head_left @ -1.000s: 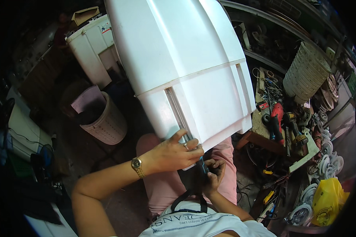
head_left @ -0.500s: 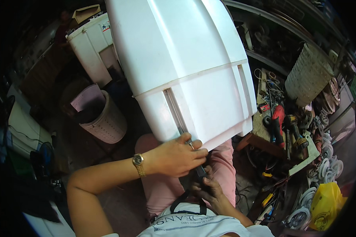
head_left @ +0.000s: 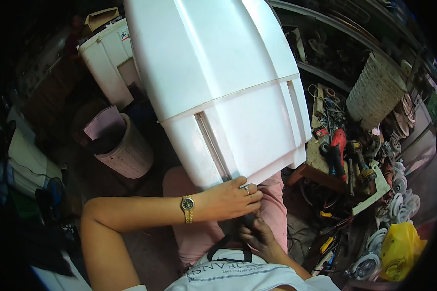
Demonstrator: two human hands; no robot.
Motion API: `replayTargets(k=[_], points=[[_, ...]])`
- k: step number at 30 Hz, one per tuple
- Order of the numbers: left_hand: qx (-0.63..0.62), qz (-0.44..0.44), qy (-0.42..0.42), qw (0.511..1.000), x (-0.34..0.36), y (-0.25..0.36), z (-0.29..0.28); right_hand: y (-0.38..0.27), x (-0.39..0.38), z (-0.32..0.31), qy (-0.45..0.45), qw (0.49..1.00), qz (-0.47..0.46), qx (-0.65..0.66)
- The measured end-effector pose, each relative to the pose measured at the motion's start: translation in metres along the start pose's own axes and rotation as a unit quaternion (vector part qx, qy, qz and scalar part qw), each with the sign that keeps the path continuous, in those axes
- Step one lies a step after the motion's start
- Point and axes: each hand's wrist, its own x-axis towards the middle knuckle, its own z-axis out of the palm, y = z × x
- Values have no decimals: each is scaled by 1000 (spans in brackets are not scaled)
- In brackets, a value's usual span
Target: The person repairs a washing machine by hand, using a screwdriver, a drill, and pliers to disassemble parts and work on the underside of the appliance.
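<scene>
A large white plastic appliance housing (head_left: 257,126) lies tilted before me, its lower end over my pink-clad knees. A long recessed slot (head_left: 210,140) with a narrow metallic line inside runs down its left part. My left hand (head_left: 230,198) lies across the slot's lower end, fingers bent together over the housing's edge; what they close on is hidden. Just below, my right hand (head_left: 261,234) is wrapped round the dark handle of a tool (head_left: 249,221), which points up under my left fingers. The tool's working end is hidden, so its kind does not show.
On the right, a low wooden bench (head_left: 320,175) bears a red power tool (head_left: 339,145), a yellow-black drill (head_left: 358,157) and loose parts. Beyond stands a ribbed whitish tub (head_left: 376,92). A yellow bag (head_left: 402,252) is at lower right. A perforated bin (head_left: 133,155) stands left.
My left hand has shifted slightly right and flattened over the slot's lower end, hiding more of the tool. My right hand stays low on the handle. The view has shifted a little.
</scene>
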Motion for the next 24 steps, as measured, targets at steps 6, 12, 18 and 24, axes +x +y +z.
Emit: replayTargets(k=[6,12,18,24], points=[[7,41,-18,999,2,-2,6,2,9,22,81,955,-197,-208],[-2,-8,-12,1000,4,-2,0,-20,1,14,1,989,69,-129],[-2,24,-1,1000,-1,-6,-2,-9,3,28,111,859,-181,-466],[23,14,70,997,5,-8,-8,-34,0,48,141,911,-48,-385]])
